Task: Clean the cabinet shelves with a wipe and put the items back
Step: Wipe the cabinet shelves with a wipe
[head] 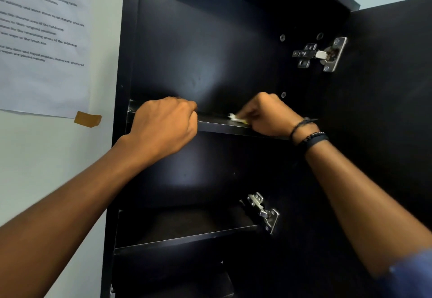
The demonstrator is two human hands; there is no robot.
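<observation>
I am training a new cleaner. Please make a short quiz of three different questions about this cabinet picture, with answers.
1. True or false: the cabinet door is open.
2. Which of the hands holds the wipe? A) left B) right
3. Fill in: the left hand rests on the front edge of the upper ____.

Key:
1. True; both hinges are exposed.
2. B; the right hand presses the wipe on the upper shelf.
3. shelf
</observation>
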